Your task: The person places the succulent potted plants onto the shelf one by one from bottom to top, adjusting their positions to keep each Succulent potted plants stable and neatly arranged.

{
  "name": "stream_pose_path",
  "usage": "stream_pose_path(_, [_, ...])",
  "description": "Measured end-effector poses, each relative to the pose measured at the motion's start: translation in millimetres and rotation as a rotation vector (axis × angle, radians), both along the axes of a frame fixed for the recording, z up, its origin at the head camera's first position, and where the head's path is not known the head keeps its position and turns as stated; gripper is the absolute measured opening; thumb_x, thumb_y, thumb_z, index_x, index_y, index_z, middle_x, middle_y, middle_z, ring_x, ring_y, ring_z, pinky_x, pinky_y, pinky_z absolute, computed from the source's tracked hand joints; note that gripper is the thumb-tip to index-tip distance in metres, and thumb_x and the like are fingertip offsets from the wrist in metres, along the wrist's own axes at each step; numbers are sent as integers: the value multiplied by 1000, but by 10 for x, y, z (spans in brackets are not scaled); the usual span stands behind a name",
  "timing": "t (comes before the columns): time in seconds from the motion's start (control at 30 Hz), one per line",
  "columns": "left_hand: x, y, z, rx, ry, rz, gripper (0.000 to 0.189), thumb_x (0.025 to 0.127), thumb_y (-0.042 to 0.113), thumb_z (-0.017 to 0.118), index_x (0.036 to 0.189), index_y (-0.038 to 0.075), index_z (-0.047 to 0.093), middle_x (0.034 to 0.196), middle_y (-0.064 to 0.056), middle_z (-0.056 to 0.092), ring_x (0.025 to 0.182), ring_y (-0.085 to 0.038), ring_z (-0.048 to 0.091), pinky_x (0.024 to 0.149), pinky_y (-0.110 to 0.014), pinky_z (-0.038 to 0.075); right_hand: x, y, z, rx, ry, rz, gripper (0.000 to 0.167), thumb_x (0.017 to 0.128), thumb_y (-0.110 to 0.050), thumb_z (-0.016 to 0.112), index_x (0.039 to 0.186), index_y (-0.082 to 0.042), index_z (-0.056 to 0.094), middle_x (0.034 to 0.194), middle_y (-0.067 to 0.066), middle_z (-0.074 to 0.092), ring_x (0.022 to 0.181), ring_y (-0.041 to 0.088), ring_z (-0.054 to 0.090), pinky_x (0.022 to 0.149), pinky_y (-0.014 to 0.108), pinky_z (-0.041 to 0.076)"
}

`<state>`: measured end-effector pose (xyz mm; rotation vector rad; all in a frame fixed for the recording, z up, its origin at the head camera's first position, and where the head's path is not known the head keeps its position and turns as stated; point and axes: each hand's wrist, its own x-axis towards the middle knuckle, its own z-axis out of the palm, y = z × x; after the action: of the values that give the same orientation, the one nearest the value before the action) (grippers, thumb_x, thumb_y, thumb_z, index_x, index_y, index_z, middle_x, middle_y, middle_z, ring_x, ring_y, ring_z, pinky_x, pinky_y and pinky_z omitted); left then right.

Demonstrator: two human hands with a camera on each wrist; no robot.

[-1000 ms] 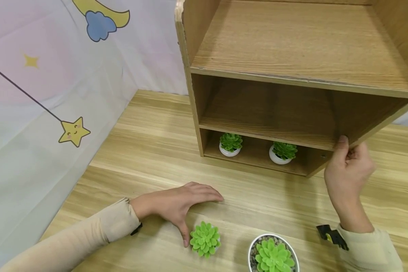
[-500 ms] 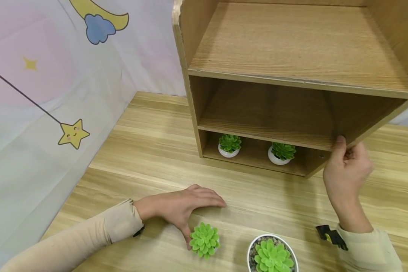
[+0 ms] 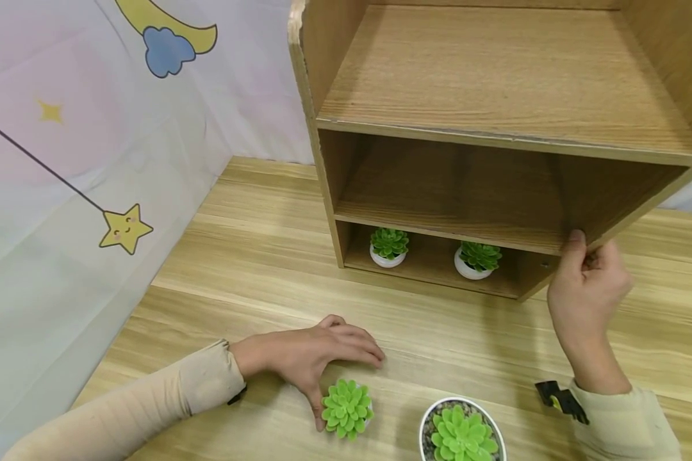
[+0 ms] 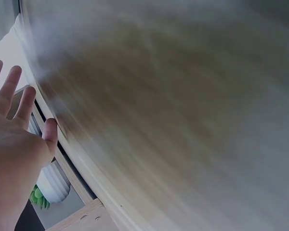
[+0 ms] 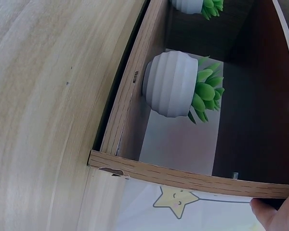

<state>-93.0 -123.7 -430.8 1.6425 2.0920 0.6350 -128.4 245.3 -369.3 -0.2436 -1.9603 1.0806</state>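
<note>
My left hand (image 3: pixel 314 352) reaches over the table beside a small light-green succulent (image 3: pixel 346 408), its thumb at the plant's left and its fingers arched beyond it. Whether the thumb touches the leaves I cannot tell. In the left wrist view the fingers of the left hand (image 4: pixel 14 139) are spread. My right hand (image 3: pixel 591 301) grips the right side panel of a wooden shelf unit (image 3: pixel 438 240), thumb inside and fingers curled outside. Two potted succulents stand in its bottom compartment, a left one (image 3: pixel 389 246) and a right one (image 3: pixel 477 258), in white ribbed pots (image 5: pixel 171 84).
A larger light-green succulent in a white round pot (image 3: pixel 462 432) with gravel stands at the front edge of the view. A fabric backdrop (image 3: pixel 63 256) with a star and moon lines the left. Wood-grain table surface (image 3: pixel 254 256) lies left of the unit.
My left hand has shifted slightly right and toward the viewer, its fingers bending a little more around the small succulent. The right hand keeps its hold on the shelf unit.
</note>
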Motion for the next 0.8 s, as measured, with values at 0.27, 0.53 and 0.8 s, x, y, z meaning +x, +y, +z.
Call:
stream_pose_path(0.27, [-1, 21, 4, -1, -8, -16, 109, 53, 68, 84, 145, 22, 48, 152, 12, 36, 139, -9, 26, 109, -43, 20, -8, 22, -24, -4, 2, 6, 23, 96, -6, 54, 82, 11, 59, 58, -8, 45, 53, 3, 36, 49, 12, 26])
stream_pose_path(0.53, [3, 25, 0, 9, -12, -22, 102, 55, 66, 84, 142, 24, 52, 149, 16, 40, 140, -12, 26, 109, -44, 19, -10, 43, -41, -1, 1, 10, 23, 96, -6, 54, 81, 11, 59, 59, -9, 45, 54, 3, 37, 50, 12, 27])
stream_pose_path(0.8, [4, 17, -6, 31, -18, -34, 79, 61, 64, 82, 129, 27, 64, 141, 21, 48, 140, -13, 26, 107, -45, 19, -11, 51, -51, -11, 8, 31, 24, 97, -7, 54, 82, 11, 60, 61, -9, 46, 54, 3, 38, 49, 12, 27])
